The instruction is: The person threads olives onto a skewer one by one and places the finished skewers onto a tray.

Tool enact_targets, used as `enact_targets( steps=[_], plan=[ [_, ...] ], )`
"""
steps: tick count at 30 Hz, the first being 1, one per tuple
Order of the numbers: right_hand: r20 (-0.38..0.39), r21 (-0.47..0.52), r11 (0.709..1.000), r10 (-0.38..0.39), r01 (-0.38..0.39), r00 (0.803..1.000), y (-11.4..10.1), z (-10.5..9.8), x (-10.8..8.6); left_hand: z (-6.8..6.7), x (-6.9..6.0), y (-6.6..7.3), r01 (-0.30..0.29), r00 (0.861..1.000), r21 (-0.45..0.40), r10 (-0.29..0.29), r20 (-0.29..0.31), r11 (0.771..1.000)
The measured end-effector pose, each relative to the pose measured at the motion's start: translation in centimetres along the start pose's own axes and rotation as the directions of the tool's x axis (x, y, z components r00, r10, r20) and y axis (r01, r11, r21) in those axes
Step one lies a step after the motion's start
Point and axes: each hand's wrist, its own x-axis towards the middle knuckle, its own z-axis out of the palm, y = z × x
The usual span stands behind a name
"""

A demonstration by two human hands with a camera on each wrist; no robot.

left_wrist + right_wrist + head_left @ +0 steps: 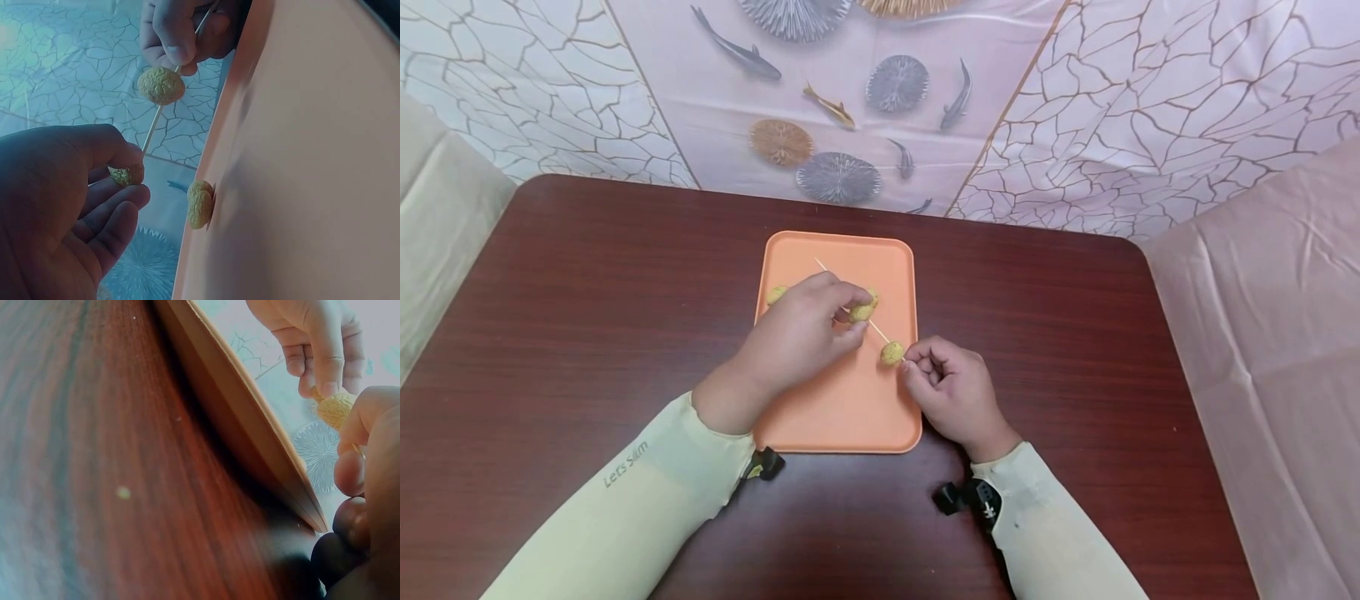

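My left hand (793, 325) pinches a wrinkled yellow ball (862, 312) between thumb and fingers, over an orange tray (842, 421). A thin wooden skewer (880, 332) slants past these fingers, its far end showing beyond the hand. Whether the pinched ball is threaded on it is hidden. Near its other end the skewer passes through a second yellow ball (161, 85). Just behind that ball, my right hand (957, 385) pinches the skewer by the tray's right edge. In the left wrist view, a two-lobed yellow piece (200, 205) lies on the tray.
The tray stands on a dark red-brown wooden table (1060, 333). Patterned cloth (850, 100) hangs behind the table's back edge, and plain drapes flank both sides. Part of a yellow piece (777, 293) shows left of my left hand.
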Motion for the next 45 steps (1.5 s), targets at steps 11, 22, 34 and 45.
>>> enact_targets(
  steps=[11,22,34,45],
  plan=[
    [-0.003,0.001,1.000,0.002,-0.002,1.000,-0.1,-0.1,0.0,0.4,0.0,0.7,-0.028,0.999,0.014,0.028,0.017,0.999],
    [-0.013,0.009,1.000,0.014,-0.014,1.000,-0.1,-0.1,0.0,0.5,-0.1,1.6,-0.019,0.998,0.023,0.017,0.063,1.000],
    [-0.005,0.002,1.000,0.012,-0.012,1.000,0.1,-0.1,-0.1,0.9,-0.5,2.0,-0.007,0.997,0.031,0.005,0.080,1.000],
    [-0.007,0.010,1.000,0.011,-0.011,1.000,0.2,0.0,0.0,1.1,-0.7,2.1,-0.012,0.997,0.025,0.010,0.082,1.000]
  ],
)
